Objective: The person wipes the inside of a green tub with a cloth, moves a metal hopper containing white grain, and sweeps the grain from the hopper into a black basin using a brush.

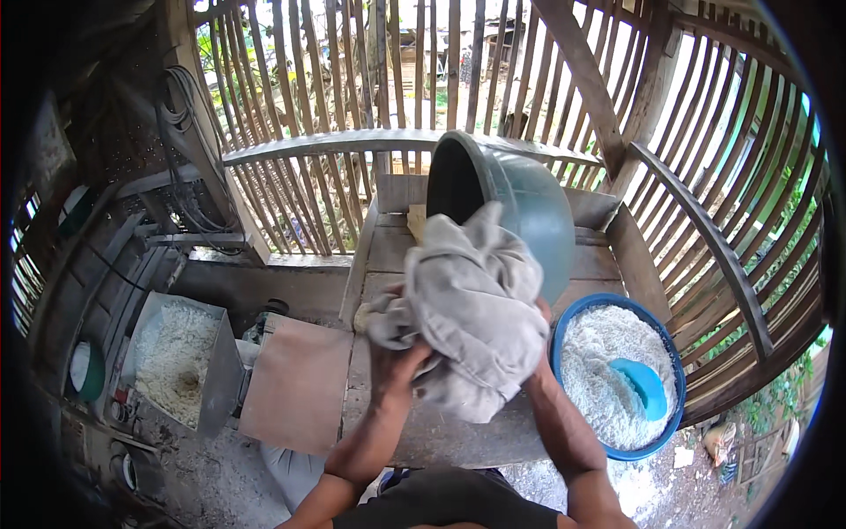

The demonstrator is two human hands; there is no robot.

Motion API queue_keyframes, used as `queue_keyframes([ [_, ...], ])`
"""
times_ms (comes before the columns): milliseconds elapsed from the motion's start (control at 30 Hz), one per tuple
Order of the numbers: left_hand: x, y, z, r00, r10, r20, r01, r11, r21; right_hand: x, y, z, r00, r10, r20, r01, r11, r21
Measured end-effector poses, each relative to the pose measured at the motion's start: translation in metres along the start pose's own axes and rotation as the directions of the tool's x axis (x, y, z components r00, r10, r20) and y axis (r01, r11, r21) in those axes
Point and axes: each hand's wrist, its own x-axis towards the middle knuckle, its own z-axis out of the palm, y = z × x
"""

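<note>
A bunched grey cloth is lifted over the wooden table, in front of my body. My left hand is closed on its left side, with folds hanging over the fingers. On the opposite edge, my right hand grips the cloth too, most of its fingers hidden behind the fabric. Just beyond, a large grey-green tub leans on its side, its dark mouth turned left. The cloth covers the tub's lower front, and I cannot tell whether they touch.
To the right stands a blue basin of white shredded material, with a light-blue scoop in it. At left are a metal hopper with similar material and a flat brown board. Slatted walls enclose the far side.
</note>
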Motion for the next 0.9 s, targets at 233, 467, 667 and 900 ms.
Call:
queue_keyframes([
  [233, 0.021, -0.042, 0.009, 0.731, 0.516, 0.445, -0.68, 0.51, 0.526, -0.032, -0.002, -0.006, 0.961, 0.242, 0.133, -0.273, 0.906, 0.322],
  [467, 0.068, -0.1, -0.026, 0.826, 0.112, 0.553, -0.475, 0.668, 0.574, -0.067, 0.003, 0.022, 0.99, 0.01, -0.14, -0.016, 0.999, -0.035],
  [667, 0.064, -0.112, -0.007, 0.77, 0.296, 0.565, -0.635, 0.445, 0.632, -0.064, -0.006, 0.012, 0.953, -0.082, -0.292, 0.049, 0.992, -0.12],
  [900, 0.089, -0.037, -0.029, 0.813, 0.528, 0.247, -0.573, 0.643, 0.508, -0.056, -0.055, -0.045, 0.836, -0.35, -0.423, 0.226, 0.921, -0.316],
])
